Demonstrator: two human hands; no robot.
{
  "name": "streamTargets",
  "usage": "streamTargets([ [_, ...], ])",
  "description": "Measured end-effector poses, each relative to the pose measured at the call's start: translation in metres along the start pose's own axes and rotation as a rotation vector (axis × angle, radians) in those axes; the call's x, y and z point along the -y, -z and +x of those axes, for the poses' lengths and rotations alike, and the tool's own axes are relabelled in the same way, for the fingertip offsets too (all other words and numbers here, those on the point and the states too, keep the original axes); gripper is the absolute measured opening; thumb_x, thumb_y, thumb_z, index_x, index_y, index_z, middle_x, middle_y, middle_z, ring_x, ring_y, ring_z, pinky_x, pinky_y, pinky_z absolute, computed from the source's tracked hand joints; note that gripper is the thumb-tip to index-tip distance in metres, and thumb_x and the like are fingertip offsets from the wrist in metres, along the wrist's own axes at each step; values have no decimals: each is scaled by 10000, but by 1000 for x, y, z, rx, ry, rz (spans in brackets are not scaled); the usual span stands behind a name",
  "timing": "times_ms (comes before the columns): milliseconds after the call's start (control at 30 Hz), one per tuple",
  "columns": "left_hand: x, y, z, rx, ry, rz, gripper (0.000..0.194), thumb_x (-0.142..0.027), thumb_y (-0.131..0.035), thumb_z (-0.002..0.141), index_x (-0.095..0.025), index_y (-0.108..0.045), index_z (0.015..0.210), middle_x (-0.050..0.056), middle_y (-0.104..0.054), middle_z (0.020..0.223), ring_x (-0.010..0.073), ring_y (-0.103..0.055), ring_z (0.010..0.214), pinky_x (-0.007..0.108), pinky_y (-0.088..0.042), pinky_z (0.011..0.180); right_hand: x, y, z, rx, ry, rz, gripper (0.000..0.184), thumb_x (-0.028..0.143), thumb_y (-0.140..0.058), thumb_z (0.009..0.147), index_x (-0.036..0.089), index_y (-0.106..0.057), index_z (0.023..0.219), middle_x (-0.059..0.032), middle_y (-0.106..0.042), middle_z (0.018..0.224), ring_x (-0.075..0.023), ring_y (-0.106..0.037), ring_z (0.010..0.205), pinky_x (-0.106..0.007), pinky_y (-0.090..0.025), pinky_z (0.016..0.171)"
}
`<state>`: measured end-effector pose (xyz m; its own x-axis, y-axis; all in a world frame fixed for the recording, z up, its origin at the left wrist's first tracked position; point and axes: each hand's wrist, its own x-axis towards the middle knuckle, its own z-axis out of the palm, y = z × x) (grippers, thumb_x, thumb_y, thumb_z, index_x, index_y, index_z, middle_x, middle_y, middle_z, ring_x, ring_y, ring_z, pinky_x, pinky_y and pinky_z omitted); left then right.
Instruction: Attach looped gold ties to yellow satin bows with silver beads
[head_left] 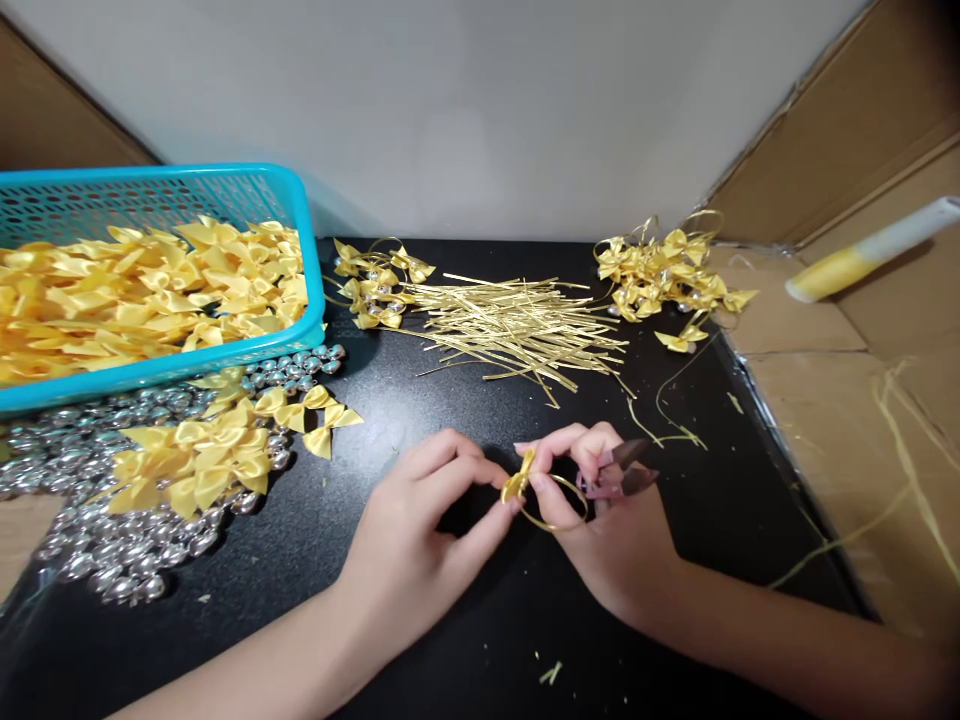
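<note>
between two hands, one bow

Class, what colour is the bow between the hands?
The bow is golden yellow, in the head view.

A half-yellow tube slants across brown cardboard beside a pale wall.

Yellow bow between both hands
</note>
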<state>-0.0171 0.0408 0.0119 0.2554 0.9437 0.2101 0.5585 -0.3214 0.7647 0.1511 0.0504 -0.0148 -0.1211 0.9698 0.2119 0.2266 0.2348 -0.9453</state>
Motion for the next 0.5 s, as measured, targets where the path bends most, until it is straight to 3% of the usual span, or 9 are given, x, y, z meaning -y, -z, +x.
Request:
streamTargets([
  [167, 4, 1, 4, 40, 128, -91, 79, -178, -603, 848, -174, -654, 787, -1, -642, 710, 102, -566, 615, 201, -445, 571, 6, 1, 3, -21, -5, -126, 299, 111, -564, 787, 244, -306, 715, 36, -619, 705, -135, -630, 654, -272, -503, 625],
  [400, 7, 0, 3, 104, 347, -203, 199, -301, -552, 890, -160, -645, 785, -17, -603, 604, 94, -520, 531, 182, -399, 494, 6, 1, 5, -33, -3, -141, 273, 124, -544, 781, 247, -307, 720, 38, -616, 689, -134, -622, 623, -261, -478, 562],
  [500, 8, 3, 3, 213, 382, -250, 258, -357, -521, 907, -158, -644, 797, -36, -517, 548, 89, -447, 498, 183, -354, 467, 4, 2, 5, -40, -15, -156, 281, 125, -541, 786, 248, -297, 720, 35, -619, 699, -138, -625, 636, -265, -479, 574],
])
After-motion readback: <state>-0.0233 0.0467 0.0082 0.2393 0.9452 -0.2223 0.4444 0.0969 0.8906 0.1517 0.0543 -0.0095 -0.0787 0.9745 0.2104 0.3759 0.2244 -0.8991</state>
